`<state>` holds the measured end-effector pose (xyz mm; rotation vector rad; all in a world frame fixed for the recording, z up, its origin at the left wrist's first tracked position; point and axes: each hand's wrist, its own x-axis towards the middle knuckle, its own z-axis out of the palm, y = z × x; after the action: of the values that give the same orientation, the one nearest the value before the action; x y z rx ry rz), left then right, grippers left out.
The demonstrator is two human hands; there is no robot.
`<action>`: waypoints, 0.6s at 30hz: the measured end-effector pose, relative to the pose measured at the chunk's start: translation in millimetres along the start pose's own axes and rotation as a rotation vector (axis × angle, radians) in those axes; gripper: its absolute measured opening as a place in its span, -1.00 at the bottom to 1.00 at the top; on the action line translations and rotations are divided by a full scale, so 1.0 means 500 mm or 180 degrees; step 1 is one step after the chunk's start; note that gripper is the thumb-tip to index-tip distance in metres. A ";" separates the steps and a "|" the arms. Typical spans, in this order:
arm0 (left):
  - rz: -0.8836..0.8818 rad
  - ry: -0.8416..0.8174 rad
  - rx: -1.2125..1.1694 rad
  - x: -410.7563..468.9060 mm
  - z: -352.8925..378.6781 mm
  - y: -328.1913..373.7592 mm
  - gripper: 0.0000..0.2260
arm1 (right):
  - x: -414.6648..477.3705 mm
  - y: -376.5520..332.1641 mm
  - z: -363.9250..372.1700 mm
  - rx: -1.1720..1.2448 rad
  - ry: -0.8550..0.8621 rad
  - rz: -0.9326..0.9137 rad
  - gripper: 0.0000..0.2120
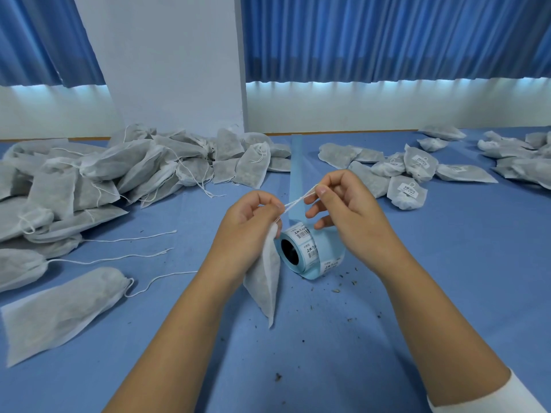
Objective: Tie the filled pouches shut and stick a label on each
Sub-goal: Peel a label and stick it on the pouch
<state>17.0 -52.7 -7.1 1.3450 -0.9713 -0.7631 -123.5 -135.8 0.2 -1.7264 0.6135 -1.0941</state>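
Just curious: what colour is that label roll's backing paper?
Light blue, on the label roll; the head view shows it.

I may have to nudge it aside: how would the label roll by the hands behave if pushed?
The label roll rests on its curved side, so it would probably roll rather than slide. Its trailing backing strip may drag or unwind further. Hollow core: likely light.

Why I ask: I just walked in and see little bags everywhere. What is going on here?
A person is tying a filled pouch shut. The left hand grips it at the neck while the right hand pinches its string, pulled taut between the hands. A roll of labels lies on the blue table below them. A pile of pouches without labels sits to the left; pouches with labels lie to the right.
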 end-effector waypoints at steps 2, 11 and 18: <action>-0.0010 0.0100 -0.0019 0.001 -0.001 -0.001 -0.72 | 0.000 -0.001 0.001 0.0025 -0.0056 0.0018 -0.87; 0.0456 0.0073 0.0589 -0.003 0.019 -0.013 -0.79 | 0.002 0.010 0.007 -0.0260 0.0286 -0.0059 -0.86; 0.0641 -0.0087 0.0729 -0.003 0.035 -0.016 -0.78 | 0.002 0.028 0.010 -0.1241 0.0865 -0.0402 -0.90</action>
<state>1.1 -59.9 -15.6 1.4089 -1.2244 -0.5303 -117.5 -139.8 -12.7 -1.9830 0.9474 -1.3810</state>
